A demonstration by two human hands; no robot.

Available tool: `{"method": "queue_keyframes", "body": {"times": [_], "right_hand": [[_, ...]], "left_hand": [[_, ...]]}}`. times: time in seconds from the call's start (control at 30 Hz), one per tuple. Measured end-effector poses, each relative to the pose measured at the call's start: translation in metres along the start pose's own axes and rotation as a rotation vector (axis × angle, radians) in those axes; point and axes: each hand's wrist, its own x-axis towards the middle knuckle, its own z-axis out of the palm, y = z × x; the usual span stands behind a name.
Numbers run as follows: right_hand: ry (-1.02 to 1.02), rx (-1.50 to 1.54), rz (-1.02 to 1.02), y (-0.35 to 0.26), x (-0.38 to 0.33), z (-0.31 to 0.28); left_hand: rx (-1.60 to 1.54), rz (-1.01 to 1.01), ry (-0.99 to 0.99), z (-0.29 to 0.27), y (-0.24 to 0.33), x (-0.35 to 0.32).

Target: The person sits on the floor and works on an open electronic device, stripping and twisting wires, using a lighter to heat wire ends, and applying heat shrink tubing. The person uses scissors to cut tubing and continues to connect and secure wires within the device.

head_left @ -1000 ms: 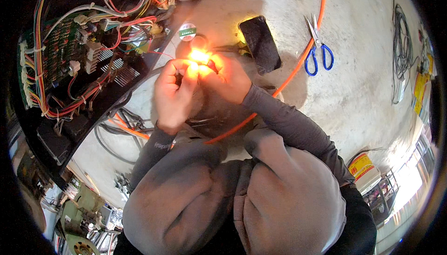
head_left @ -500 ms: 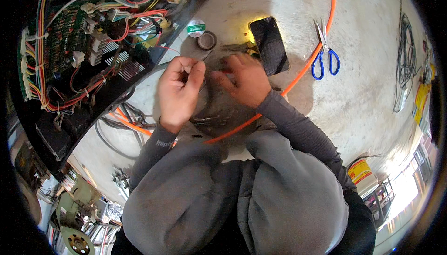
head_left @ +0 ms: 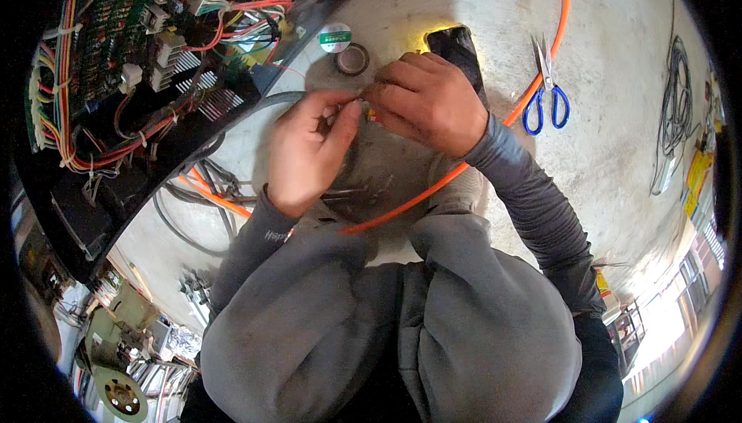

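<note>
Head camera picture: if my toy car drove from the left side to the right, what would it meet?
Green circuit board → left hand → right hand → blue-handled scissors → coiled dark cable.

Left forearm (head_left: 251, 249) angled up from lower left, covered to wrist; wrist near straight. Left hand (head_left: 305, 156) thumb side up, thumb and forefinger reaching right, other fingers curled under. Right forearm (head_left: 533, 199) slanting up and inward, covered to wrist. Right hand (head_left: 433, 106) back up, knuckles bent, fingers aimed left. Fingertips of both hands meeting or nearly so; too small to tell how tightly they close.
</note>
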Motion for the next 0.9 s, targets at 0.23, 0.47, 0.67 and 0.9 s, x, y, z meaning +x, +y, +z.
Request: {"method": "queue_keyframes", "body": {"times": [0.23, 0.47, 0.67, 0.9], "right_hand": [[0.185, 0.042, 0.029, -0.013, -0.003, 0.018], [0.316, -0.054, 0.354, -0.025, -0.002, 0.024], [0.490, -0.398, 1.107, 0.076, -0.080, -0.077], [0.460, -0.262, 0.832, 0.042, -0.072, -0.061]], "left_hand": [[0.178, 0.134, -0.048, 0.001, -0.011, -0.001], [0.265, 0.167, 0.000, 0.005, -0.002, -0.003], [-0.189, -0.056, 0.154, -0.013, -0.013, -0.019], [-0.815, -0.232, 0.059, -0.013, -0.012, 0.001]]}}
